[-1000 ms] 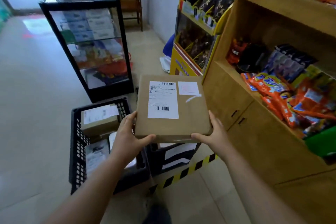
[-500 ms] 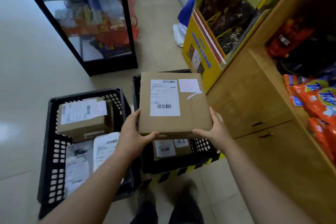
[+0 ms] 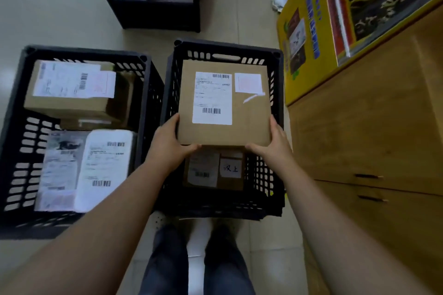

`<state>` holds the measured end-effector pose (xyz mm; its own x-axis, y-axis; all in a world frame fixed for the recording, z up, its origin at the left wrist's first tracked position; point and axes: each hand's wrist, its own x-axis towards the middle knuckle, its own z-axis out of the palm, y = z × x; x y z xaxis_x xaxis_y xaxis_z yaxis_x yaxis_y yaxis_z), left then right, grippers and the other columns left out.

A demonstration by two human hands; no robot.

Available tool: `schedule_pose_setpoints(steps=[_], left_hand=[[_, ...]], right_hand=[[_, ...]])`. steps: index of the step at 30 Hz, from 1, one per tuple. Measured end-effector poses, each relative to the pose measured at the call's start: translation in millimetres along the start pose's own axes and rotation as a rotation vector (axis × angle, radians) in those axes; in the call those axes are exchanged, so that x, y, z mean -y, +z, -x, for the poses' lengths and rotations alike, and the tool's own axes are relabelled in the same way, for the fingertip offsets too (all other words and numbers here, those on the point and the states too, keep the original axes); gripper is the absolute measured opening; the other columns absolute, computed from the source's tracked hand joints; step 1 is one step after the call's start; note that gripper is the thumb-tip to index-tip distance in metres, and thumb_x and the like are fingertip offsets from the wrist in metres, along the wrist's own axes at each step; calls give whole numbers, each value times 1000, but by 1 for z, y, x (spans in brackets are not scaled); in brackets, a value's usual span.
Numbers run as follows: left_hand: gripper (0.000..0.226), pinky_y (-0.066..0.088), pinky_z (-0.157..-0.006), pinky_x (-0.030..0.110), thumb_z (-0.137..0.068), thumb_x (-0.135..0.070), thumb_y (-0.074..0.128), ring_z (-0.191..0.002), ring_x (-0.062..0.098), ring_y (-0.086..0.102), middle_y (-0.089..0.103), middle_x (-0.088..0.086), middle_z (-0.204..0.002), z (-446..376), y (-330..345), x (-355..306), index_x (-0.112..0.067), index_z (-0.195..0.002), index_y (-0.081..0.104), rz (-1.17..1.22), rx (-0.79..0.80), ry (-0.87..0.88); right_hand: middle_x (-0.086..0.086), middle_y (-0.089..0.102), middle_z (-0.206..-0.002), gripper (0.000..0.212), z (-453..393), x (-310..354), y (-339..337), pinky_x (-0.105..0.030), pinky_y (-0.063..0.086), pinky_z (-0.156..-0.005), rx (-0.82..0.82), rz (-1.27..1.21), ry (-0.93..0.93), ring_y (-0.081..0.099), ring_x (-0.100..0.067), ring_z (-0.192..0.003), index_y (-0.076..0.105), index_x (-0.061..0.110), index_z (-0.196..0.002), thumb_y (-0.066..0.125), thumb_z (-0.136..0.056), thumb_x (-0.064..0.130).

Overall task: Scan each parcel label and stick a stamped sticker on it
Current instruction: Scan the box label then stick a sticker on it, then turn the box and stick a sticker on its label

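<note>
I hold a flat brown cardboard parcel over the right black crate. It carries a white barcode label and a pale stamped sticker at its upper right. My left hand grips its near left corner and my right hand grips its near right corner. Below it, inside that crate, lies a smaller brown parcel with a label and a handwritten sticker.
A second black crate on the left holds a brown box and white bagged parcels. A wooden cabinet and a yellow display stand are close on the right. A black glass case stands ahead.
My view has tilted down towards the floor. The parcel in both hands has come down from chest height to just over the right crate.
</note>
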<state>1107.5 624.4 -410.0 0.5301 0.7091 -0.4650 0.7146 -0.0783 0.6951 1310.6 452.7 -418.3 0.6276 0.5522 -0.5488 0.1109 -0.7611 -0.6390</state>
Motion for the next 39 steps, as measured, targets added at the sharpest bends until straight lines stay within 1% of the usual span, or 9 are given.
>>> schedule_pose_setpoints(steps=[5,8,10,15,25,29,33,36,39], left_hand=[[93,37,-104,29,-76,-18,83,-127,17,48,50,0,-143,-17,17,13,-21,-153,29,-54,2,-15],[85,38,-101,26,-78,-17,81,-123,12,49,51,-7,-138,-22,24,21,-20,-149,35,-83,-11,-14],[75,38,-97,25,-78,-19,80,-121,14,50,52,-5,-134,-25,28,24,-17,-143,42,-140,-38,5],[71,35,-110,35,-84,-29,75,-134,23,38,37,6,-147,-37,31,20,-7,-142,42,-280,-86,27],[65,41,-106,42,-87,-37,69,-134,25,35,35,7,-146,-70,29,11,-7,-139,44,-396,-124,77],[65,38,-106,41,-89,-37,67,-137,24,28,33,8,-149,-62,25,9,-8,-142,41,-431,-128,110],[71,26,-115,36,-89,-42,66,-142,20,23,31,4,-153,-33,1,-10,-15,-148,37,-402,-96,233],[69,21,-116,31,-91,-45,63,-142,15,24,32,-3,-154,6,-33,-46,-22,-149,36,-425,-37,396],[66,12,-112,26,-91,-52,58,-142,14,22,30,-7,-156,54,-67,-99,-29,-149,36,-545,-31,610]], right_hand=[[2,16,-160,113,-18,-19,23,-31,27,-114,-4,13,28,29,-19,-142,3,27,-158,82,-78,33],[2,16,-157,111,-23,-26,35,-28,28,-110,-25,13,35,31,-19,-139,5,28,-158,81,-78,32],[1,16,-156,110,-26,-27,39,-27,27,-109,-41,16,39,31,-19,-139,7,28,-158,82,-78,32],[-1,18,-155,110,-41,-21,37,-31,27,-113,-63,39,30,31,-20,-139,8,26,-158,82,-77,34],[1,20,-153,112,-73,-7,27,-32,30,-111,-57,43,4,34,-20,-136,1,29,-158,80,-79,37],[1,17,-155,111,-66,-5,25,-36,29,-113,-56,80,-2,32,-21,-138,-1,28,-158,77,-81,41],[4,18,-156,96,-29,14,11,-41,32,-115,-123,136,-89,29,-20,-140,10,28,-157,69,-85,50],[5,25,-154,74,21,44,-14,-35,30,-113,-138,184,-219,27,-16,-141,30,30,-152,64,-89,49],[6,33,-150,62,83,83,-50,-29,27,-108,-183,201,-325,29,-13,-139,41,32,-146,62,-90,50]])
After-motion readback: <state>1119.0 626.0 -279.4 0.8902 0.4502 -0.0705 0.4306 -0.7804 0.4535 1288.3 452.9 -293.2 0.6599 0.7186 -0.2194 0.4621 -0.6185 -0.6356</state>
